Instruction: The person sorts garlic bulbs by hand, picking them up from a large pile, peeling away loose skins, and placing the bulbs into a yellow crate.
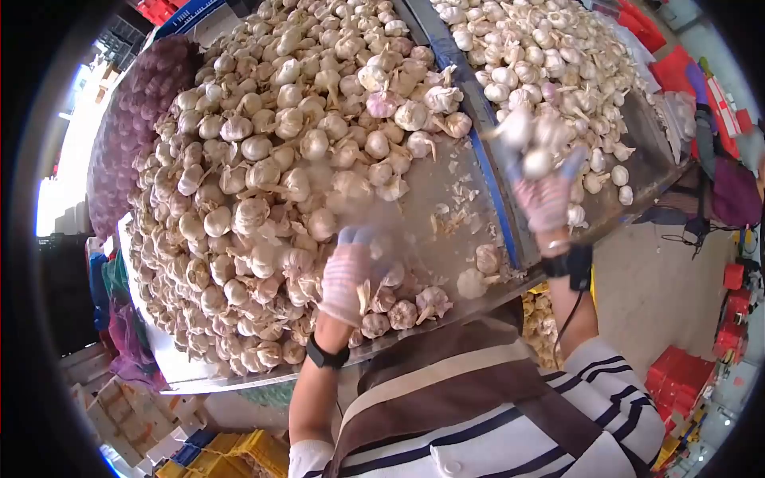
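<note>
My left hand (347, 277), in a pale striped glove with blue-grey fingertips, is at the front edge of a large heap of garlic bulbs (263, 171). Its fingers are smeared by motion, so what they hold, if anything, does not show. Over the right-hand section, my right hand (543, 199) wears a similar glove, its fingers spread apart. One garlic bulb (538, 165) lies between the spread fingers, with blurred bulbs just beyond the fingertips. Whether the hand touches those cannot be made out. Past them lies a second heap of garlic bulbs (550, 48).
A blue-edged divider (488, 171) runs between the two sections of the metal table (434, 191). Garlic skins are scattered beside it. A purple net sack (135, 127) of bulbs stands at left. Yellow crates (239, 454) and red boxes (677, 382) are on the floor.
</note>
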`<action>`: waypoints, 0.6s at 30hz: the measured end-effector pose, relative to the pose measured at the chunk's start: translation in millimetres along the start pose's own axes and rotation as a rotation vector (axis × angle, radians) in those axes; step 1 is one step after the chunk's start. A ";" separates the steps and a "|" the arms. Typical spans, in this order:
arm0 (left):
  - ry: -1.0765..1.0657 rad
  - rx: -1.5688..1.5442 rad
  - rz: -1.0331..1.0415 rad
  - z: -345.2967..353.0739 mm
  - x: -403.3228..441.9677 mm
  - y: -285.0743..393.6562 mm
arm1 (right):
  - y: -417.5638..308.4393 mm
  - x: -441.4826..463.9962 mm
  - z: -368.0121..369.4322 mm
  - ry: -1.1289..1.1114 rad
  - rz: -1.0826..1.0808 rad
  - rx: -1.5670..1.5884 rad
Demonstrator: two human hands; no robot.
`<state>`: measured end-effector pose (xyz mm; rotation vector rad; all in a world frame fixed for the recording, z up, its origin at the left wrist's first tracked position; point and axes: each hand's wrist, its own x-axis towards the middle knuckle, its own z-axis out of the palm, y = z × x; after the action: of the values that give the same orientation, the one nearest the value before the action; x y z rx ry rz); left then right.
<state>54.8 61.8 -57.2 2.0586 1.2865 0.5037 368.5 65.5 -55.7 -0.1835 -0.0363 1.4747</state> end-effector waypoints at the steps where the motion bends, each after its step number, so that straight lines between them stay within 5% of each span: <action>1: -0.042 0.157 0.007 0.8 2.5 -9.2 | -13.1 10.6 -7.2 0.062 0.012 0.022; 3: -0.201 0.139 -0.145 13.9 14.1 -26.9 | 0.5 14.0 -7.0 0.148 0.021 -0.103; 5: -0.368 0.113 -0.304 33.1 19.0 -45.5 | 38.0 6.2 -21.1 0.034 0.185 -1.137; 7: -0.277 0.205 0.052 48.0 21.2 -60.5 | 82.2 -18.0 10.6 -0.332 0.645 -1.404; 9: -0.370 0.244 -0.077 44.2 34.1 -51.8 | 119.6 -28.7 -28.4 -1.063 0.297 -2.036; 12: -0.402 0.385 -0.203 18.4 34.3 -36.1 | 140.9 -37.7 -13.4 -1.105 0.303 -2.368; 15: -0.010 0.064 0.149 -21.9 5.1 -9.4 | 151.5 -41.0 -40.1 -1.151 0.336 -2.417; 16: 0.051 -0.551 -0.161 -21.8 -10.6 -4.8 | 156.7 -38.4 -55.4 -1.155 0.192 -2.363; 18: -0.071 -0.344 -0.159 -33.7 -27.4 -3.5 | 155.3 -28.8 -49.1 -1.018 0.308 -2.294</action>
<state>19.4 49.2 -35.1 1.6621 1.2151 0.5330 219.3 45.2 -124.0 -1.2260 -2.5901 0.9226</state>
